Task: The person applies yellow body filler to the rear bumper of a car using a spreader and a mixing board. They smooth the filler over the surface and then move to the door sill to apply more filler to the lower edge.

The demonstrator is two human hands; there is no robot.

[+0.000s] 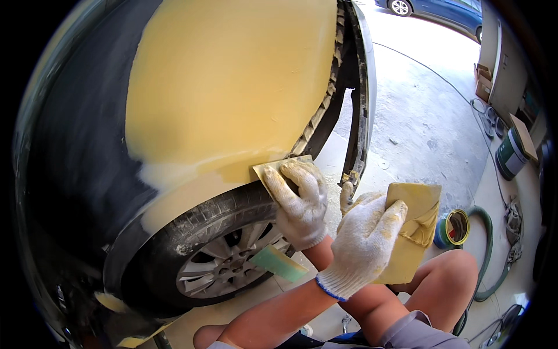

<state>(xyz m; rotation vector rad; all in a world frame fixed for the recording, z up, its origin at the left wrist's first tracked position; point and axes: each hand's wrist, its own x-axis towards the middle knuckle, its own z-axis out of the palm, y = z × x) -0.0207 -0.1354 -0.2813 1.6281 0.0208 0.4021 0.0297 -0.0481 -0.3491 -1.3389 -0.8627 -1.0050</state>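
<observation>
My arms cross in front of the car. My right hand [300, 203], in a stained white knit glove, presses a thin pale spreader [261, 170] to the panel edge just above the wheel arch. My left hand [363, 238], gloved alike, grips a flat yellow board [401, 259], its thumb on top. A thick smear of yellow body filler [423, 224] lies on the board. The car's body panel [232, 81] carries a wide yellow coat, with a wetter-looking patch near the spreader. Below the arch, a green spreader [280, 263] overlaps the wheel; what supports it is unclear.
The tyre [160, 256] stands close below my hands. An open gap runs beside a detached-looking trim edge [363, 99]. At right are an open tin [457, 227], a green hose [487, 250], a dark bucket [511, 154] and a cardboard box [483, 81]. A blue car [436, 13] stands beyond.
</observation>
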